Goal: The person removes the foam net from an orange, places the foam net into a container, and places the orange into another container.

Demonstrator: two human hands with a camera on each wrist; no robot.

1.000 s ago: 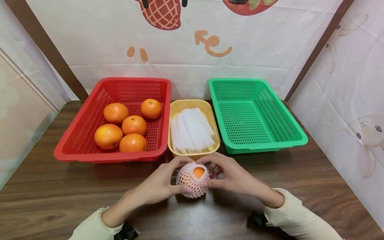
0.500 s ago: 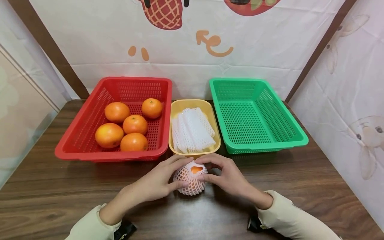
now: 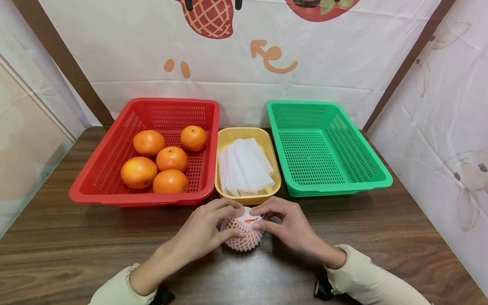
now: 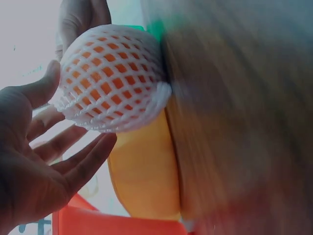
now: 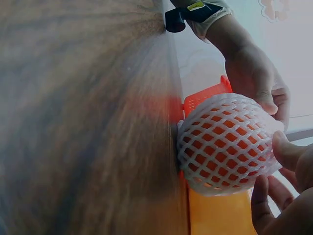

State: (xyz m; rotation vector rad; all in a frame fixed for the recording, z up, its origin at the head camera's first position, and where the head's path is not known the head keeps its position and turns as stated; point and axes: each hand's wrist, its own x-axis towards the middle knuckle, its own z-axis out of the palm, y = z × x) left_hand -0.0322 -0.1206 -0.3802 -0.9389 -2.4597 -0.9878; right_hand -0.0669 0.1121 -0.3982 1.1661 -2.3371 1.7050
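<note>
The netted orange [image 3: 242, 231] sits on the wooden table [image 3: 76, 250] between both hands, looking firm, fairly heavy and cushioned by soft foam mesh, best cupped around its sides. Left hand [image 3: 202, 231] cups it with curled fingers; right hand [image 3: 287, 224] pinches the net's top edge. Only the wrist views show the mesh reaching its base.

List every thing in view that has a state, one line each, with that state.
Orange in white foam net: on the wooden table, almost fully sleeved.
Left hand: holds the netted orange.
Right hand: pinches the net's top.
Red plastic basket: holds five bare oranges.
Yellow tray: holds spare nets.
Green plastic basket: empty.
</note>
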